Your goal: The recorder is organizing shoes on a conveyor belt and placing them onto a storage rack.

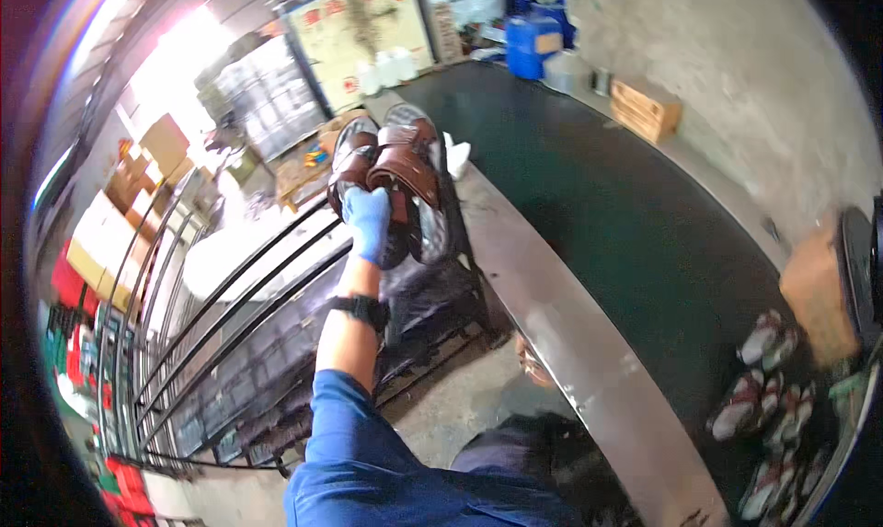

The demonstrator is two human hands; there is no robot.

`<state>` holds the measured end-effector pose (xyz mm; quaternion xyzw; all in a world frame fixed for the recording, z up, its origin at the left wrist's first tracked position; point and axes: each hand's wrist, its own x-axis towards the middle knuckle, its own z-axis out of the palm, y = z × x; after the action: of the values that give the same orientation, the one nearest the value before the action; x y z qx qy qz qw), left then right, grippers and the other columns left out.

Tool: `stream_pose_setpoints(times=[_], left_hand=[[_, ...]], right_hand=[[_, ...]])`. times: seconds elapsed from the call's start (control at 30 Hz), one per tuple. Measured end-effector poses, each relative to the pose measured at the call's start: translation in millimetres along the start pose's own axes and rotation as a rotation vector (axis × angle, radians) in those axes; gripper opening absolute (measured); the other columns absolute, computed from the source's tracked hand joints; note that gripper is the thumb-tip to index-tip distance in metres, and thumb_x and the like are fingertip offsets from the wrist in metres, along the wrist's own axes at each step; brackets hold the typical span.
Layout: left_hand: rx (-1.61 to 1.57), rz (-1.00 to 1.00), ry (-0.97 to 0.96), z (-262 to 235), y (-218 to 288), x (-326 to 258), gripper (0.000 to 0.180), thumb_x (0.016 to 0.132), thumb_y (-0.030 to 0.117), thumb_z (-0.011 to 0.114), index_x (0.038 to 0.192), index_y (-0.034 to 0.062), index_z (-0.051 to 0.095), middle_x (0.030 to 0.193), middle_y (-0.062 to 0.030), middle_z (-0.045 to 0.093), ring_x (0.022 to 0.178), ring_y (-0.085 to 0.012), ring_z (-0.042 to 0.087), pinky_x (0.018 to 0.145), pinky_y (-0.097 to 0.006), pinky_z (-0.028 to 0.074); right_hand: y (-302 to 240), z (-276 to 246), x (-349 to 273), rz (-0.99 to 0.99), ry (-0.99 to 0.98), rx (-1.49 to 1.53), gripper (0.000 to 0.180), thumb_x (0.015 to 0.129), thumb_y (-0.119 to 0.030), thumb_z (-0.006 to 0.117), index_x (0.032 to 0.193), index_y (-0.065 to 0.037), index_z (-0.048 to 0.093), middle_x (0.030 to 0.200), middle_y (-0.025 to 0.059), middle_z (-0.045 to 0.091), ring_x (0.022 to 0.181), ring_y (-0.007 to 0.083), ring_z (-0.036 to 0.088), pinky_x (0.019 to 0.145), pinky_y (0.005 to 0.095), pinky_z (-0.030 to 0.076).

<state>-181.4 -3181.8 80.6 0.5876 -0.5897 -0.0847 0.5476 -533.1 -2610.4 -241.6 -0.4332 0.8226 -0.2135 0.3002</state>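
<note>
Head view, the only one. The left hand point(368, 222), in a pale blue glove, reaches forward at full stretch; its fingers appear clamped on the near part of a bunch of brown sandals point(405, 170), though the fingertips are hidden. The sandals sit at and just beyond the fingers, to their right — more than one, overlapping. Whether the black rack point(471, 279) below bears their weight cannot be determined. The right hand is out of view; the state of its fingers cannot be told.

Right of the fingers run a metal ledge point(543, 279) and a dark belt point(589, 214). Further sandals point(762, 403) lie far to the right and nearer the wearer, well apart from the fingers.

Step in hand, as judged: the sandals are being handled in a group at the rack beside the belt. The next move seems to call for a firm hold on the whole bunch — any sideways shift needs clearance over the rack's edge, lest a loose sandal slip or a strap snag.
</note>
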Motion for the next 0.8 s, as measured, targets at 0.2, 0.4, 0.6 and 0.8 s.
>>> stream_pose_setpoints(times=[0.2, 0.4, 0.6, 0.8], left_hand=[[0.445, -0.155, -0.220, -102, -61, 69, 0.040, 0.072, 0.028, 0.059, 0.096, -0.0044, 0.063, 0.094, -0.0237, 0.064, 0.089, -0.0363, 0.062, 0.082, -0.041, 0.047], [-0.011, 0.381, 0.012, 58, 51, -104, 0.062, 0.076, 0.015, 0.061, 0.133, 0.0058, 0.039, 0.118, -0.0217, 0.052, 0.106, -0.0354, 0.052, 0.091, -0.040, 0.042], [-0.416, 0.184, -1.075, 205, 112, -358, 0.054, 0.079, 0.011, 0.062, 0.128, -0.0007, 0.044, 0.119, -0.0198, 0.052, 0.101, -0.0280, 0.057, 0.086, -0.036, 0.046], [-0.221, 0.594, -1.611, 353, 285, -597, 0.086, 0.073, 0.037, 0.068, 0.138, 0.0013, 0.026, 0.137, -0.0283, 0.031, 0.125, -0.0416, 0.035, 0.104, -0.043, 0.031]], right_hand=[[-54, 25, 115, -0.513, -0.149, -0.191, 0.036, 0.091, -0.025, 0.047, 0.118, -0.001, 0.052, 0.109, 0.0182, 0.058, 0.102, 0.0318, 0.052, 0.088, 0.0399, 0.041], [55, 13, 70, -0.396, -0.076, -0.296, 0.037, 0.091, -0.021, 0.047, 0.121, 0.001, 0.049, 0.115, 0.0186, 0.055, 0.109, 0.0337, 0.049, 0.094, 0.0411, 0.039], [41, -56, -47, 0.133, 0.268, -0.141, 0.040, 0.092, -0.026, 0.046, 0.127, -0.006, 0.047, 0.116, 0.0250, 0.053, 0.109, 0.0409, 0.049, 0.093, 0.0417, 0.040], [125, -183, 27, 0.642, 0.650, 0.545, 0.046, 0.085, -0.025, 0.058, 0.125, -0.005, 0.050, 0.109, 0.0236, 0.059, 0.101, 0.0365, 0.057, 0.091, 0.0417, 0.042]])
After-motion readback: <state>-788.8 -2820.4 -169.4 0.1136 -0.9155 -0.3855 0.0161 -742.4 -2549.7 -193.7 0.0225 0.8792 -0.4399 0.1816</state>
